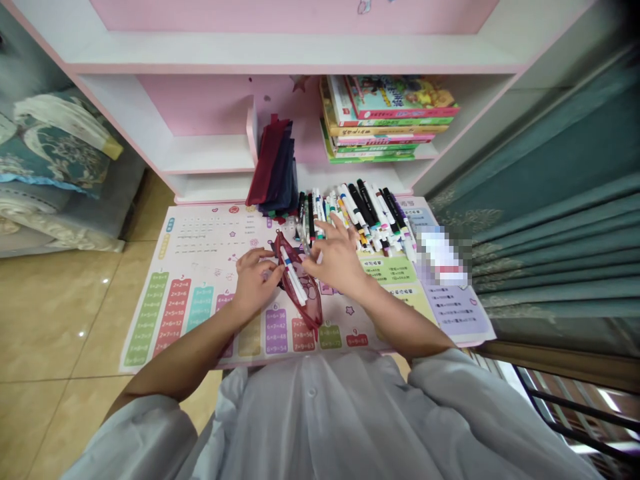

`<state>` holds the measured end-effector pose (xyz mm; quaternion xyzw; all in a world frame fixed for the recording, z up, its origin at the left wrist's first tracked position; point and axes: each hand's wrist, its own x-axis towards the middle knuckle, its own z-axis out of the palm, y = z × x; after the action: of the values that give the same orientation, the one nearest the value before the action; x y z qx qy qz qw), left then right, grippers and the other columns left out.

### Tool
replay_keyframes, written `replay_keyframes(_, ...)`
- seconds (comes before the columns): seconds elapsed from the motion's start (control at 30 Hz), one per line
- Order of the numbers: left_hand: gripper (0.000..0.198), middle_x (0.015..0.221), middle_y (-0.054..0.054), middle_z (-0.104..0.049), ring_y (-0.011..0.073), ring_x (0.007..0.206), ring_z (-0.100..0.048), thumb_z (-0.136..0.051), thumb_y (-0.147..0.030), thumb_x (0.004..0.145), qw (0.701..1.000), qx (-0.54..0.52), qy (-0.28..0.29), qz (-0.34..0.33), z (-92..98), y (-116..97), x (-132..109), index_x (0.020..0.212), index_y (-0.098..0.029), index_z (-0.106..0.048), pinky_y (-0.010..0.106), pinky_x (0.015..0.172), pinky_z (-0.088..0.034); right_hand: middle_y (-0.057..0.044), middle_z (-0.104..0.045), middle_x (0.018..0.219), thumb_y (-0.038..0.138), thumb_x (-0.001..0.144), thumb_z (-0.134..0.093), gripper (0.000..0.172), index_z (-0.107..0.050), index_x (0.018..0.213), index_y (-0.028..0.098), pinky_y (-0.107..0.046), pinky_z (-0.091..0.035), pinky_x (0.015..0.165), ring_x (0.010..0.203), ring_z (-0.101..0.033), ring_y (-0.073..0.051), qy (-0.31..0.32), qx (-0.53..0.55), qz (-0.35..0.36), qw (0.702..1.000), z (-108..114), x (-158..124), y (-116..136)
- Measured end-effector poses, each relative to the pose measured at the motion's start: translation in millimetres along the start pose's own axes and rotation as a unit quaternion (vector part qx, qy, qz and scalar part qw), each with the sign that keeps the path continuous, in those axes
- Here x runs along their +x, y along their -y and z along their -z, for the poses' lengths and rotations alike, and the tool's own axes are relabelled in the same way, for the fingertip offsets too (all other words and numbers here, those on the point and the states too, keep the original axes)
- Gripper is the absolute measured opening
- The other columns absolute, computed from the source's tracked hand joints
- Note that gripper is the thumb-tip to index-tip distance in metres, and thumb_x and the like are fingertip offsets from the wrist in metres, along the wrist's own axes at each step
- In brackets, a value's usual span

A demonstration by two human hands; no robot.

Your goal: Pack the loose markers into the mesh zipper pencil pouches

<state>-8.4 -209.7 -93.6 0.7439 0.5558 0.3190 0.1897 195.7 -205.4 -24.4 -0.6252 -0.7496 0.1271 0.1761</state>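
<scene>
A dark red mesh zip pouch [313, 308] lies on the printed desk mat, its mouth spread open. White markers [295, 280], one with a blue band, rest lengthwise in it. My left hand [256, 280] is closed on the pouch's left edge with thumb and fingertips. Over the pouch's right side, my right hand [334, 257] pinches a slim greyish marker [302, 233], partly hidden by the fingers and slightly blurred. Just beyond that hand lies a heap of loose markers [367, 207] with white and black barrels and coloured caps.
Dark red and navy pouches [273, 163] are stacked at the shelf's front. Books [390, 120] are piled on the right of the shelf. A pixelated object [443, 255] lies at the mat's right, beside a teal curtain [540, 207]. The desk mat [200, 227] shows multiplication tables.
</scene>
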Motion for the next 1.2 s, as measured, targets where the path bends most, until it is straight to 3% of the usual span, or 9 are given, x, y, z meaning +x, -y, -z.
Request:
replay_keyframes(0.2,0.025,0.109,0.005,-0.072,0.0273,0.114,-0.061,-0.063,-0.034,0.088,1.0,0.0,-0.004,-0.006,0.7,-1.4,0.5,0.065,-0.023,-0.069,0.05,0.103,-0.04,-0.014,-0.048,0.153,0.026,0.075,-0.062,0.015,-0.071,0.065,0.017,-0.068,-0.022,0.113,0.149,-0.026,-0.042,0.067,-0.006,0.055,0.996,-15.6,-33.7,9.6)
replay_keyframes(0.43,0.025,0.109,0.005,-0.072,0.027,0.115,-0.06,-0.063,-0.033,0.087,1.0,0.002,-0.006,-0.002,0.1,-0.3,-0.4,0.065,-0.024,-0.069,0.049,0.103,-0.04,-0.018,-0.045,0.154,0.031,0.082,-0.059,0.026,-0.077,0.092,0.016,-0.071,-0.019,0.115,0.152,-0.019,-0.04,0.104,-0.059,0.068,0.99,-37.4,-36.2,12.7)
replay_keyframes(0.6,0.024,0.109,0.004,-0.072,0.0274,0.115,-0.06,-0.064,-0.033,0.087,1.0,0.005,-0.005,0.0,0.5,-1.1,-0.1,0.065,-0.024,-0.068,0.05,0.104,-0.039,-0.019,-0.045,0.154,0.035,0.087,-0.058,0.028,-0.078,0.09,0.015,-0.072,-0.021,0.114,0.151,-0.02,-0.042,0.122,-0.079,0.073,0.987,-41.0,-35.7,13.1)
replay_keyframes(0.73,0.024,0.109,0.004,-0.072,0.0273,0.116,-0.06,-0.064,-0.033,0.087,1.0,0.004,-0.005,-0.001,0.5,-1.8,0.0,0.065,-0.023,-0.068,0.05,0.103,-0.038,-0.015,-0.052,0.149,0.036,0.087,-0.06,0.026,-0.077,0.077,0.018,-0.069,-0.026,0.113,0.149,-0.027,-0.039,0.079,-0.037,0.063,0.994,-35.4,-24.8,5.9)
replay_keyframes(0.87,0.025,0.109,0.005,-0.072,0.0279,0.116,-0.06,-0.064,-0.035,0.087,1.0,-0.001,-0.007,-0.001,-0.7,0.2,-0.6,0.066,-0.023,-0.068,0.051,0.104,-0.038,-0.014,-0.053,0.148,0.031,0.086,-0.058,0.024,-0.075,0.075,0.018,-0.067,-0.025,0.114,0.149,-0.026,-0.038,-0.056,-0.042,-0.007,0.998,-28.4,5.1,-15.8)
replay_keyframes(0.97,0.026,0.109,0.005,-0.072,0.0274,0.114,-0.061,-0.065,-0.036,0.087,1.0,0.001,-0.011,0.001,-1.5,1.9,-0.9,0.065,-0.023,-0.068,0.05,0.103,-0.04,-0.015,-0.049,0.15,0.03,0.085,-0.058,0.022,-0.075,0.08,0.017,-0.068,-0.022,0.114,0.15,-0.021,-0.041,-0.117,-0.076,-0.062,0.988,-26.1,30.4,-34.1)
replay_keyframes(1.2,0.025,0.108,0.005,-0.072,0.0273,0.113,-0.061,-0.065,-0.036,0.087,1.0,0.012,-0.009,0.001,-1.0,1.7,-0.5,0.066,-0.024,-0.069,0.051,0.102,-0.04,-0.02,-0.046,0.15,0.03,0.081,-0.061,0.027,-0.076,0.094,0.012,-0.075,-0.022,0.11,0.148,-0.019,-0.047,-0.093,-0.135,-0.103,0.981,-31.6,65.2,-49.7)
